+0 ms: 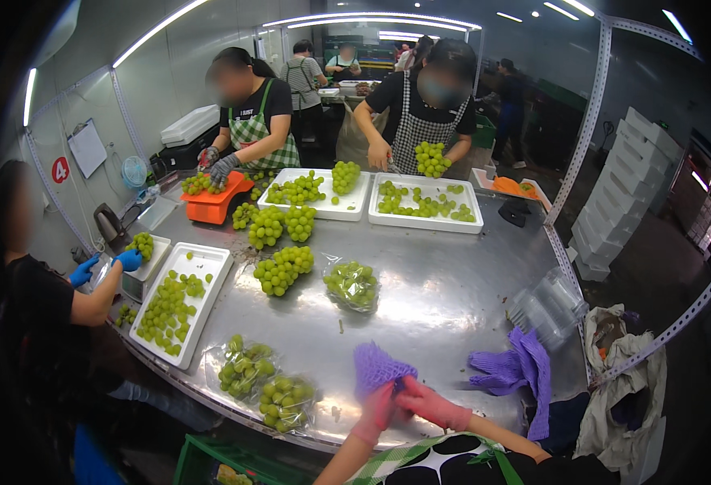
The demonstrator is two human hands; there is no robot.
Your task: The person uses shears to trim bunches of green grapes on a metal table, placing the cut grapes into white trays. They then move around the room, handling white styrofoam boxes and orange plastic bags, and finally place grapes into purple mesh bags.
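In pink gloves, my left hand [378, 407] and my right hand [429, 402] come together at the near side of the metal table. Both grip the near end of a purple foam net sleeve [380, 365], which points away from me over the tabletop. Whether anything is inside the sleeve cannot be seen. To the left lie two clear bags of green grapes, a farther bagged bunch [243, 367] and a nearer bagged bunch [286, 402]. Another bagged bunch [352, 284] rests ahead of my hands. More purple foam nets [510, 367] are heaped at the right.
Clear plastic containers [549, 306] stand at the table's right edge. White foam trays [216, 267] with loose grapes line the left and far sides. Across the table, a person weighs grapes on an orange scale [207, 209]; another trims a bunch. A green crate [210, 451] is below the near edge.
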